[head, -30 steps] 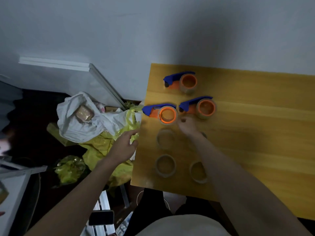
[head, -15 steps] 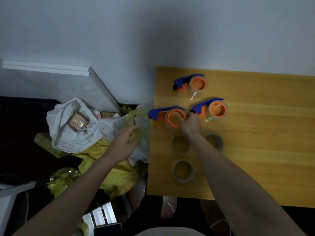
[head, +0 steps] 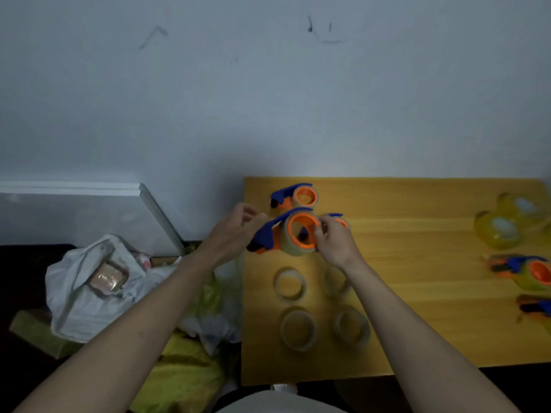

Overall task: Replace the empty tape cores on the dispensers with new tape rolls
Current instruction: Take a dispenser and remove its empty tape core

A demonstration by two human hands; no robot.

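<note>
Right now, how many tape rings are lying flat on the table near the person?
4, in a square on the yellow table: far left, far right partly behind the right wrist, near left, near right.

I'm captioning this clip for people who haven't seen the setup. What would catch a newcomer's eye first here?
First, the blue-and-orange plastic tape dispenser lifted above the yellow wooden table, with the right hand gripping its orange hub and the left hand at its blue handle end. Next, four loose clear tape rings lying flat just below, and the crumpled white plastic bag on the dark floor at left.
</note>
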